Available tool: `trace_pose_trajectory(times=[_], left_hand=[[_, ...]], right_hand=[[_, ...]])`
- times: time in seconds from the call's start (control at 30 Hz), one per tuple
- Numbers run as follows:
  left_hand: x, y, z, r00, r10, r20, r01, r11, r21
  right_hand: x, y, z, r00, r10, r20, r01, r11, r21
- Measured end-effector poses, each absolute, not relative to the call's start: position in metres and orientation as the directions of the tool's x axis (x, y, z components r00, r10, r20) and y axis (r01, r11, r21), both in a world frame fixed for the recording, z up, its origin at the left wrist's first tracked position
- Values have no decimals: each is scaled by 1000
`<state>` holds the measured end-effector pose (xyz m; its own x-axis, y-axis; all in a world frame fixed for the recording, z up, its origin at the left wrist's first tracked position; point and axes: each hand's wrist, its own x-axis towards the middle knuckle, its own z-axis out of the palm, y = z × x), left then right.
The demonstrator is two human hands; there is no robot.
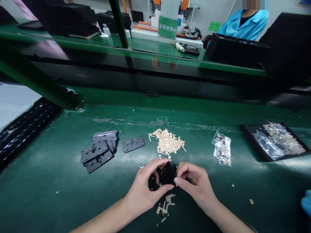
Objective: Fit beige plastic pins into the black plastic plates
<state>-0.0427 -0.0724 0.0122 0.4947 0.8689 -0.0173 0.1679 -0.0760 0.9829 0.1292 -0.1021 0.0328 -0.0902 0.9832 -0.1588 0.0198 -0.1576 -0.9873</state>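
Note:
My left hand [148, 184] grips a small black plastic plate [167, 174] by its edges, thumb below and fingers above, with the plate tilted up. At the plate's right edge, my right hand [193, 181] is pinched closed; whether a small piece sits between its fingertips is hidden. Just beyond the hands lies a heap of small pale strips [168, 142]. Nearer to me, some loose strips [165, 207] are scattered below the plate. To the left, a single black plate [133, 144] lies flat beside a loose stack of similar black plates [97, 152].
Clear bags of small parts [223, 149] lie at the right, with a black tray [263, 150] of bags and loose pieces farther right. A green post [36, 77] slants down at the left. Behind the bench, a person in blue [243, 26] is beside a black box [236, 50].

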Motion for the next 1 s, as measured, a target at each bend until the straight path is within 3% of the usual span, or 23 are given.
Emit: trace_pose_trajectory(times=[0.43,0.63,0.7,0.8,0.9,1.0], left_hand=[[-43,-69,15,488,834,256,134,-362,923],[-43,-69,17,553,748,367,99,-496,863],[-44,-69,19,566,756,328,83,-448,890],[-46,-59,26,516,852,90,68,-145,987],[-38,-32,34,496,858,-134,-38,176,984],[-10,9,41,460,874,-155,-78,214,974]], right_hand=[[128,-99,30,-161,951,-262,-240,-295,-925],[128,-100,29,-190,928,-321,-279,-365,-888],[130,-98,30,-161,937,-311,-272,-345,-898],[136,-93,31,-70,961,-266,-153,-274,-950],[141,-87,29,9,975,-220,136,-219,-966],[139,-88,24,8,992,-125,430,-117,-895]])
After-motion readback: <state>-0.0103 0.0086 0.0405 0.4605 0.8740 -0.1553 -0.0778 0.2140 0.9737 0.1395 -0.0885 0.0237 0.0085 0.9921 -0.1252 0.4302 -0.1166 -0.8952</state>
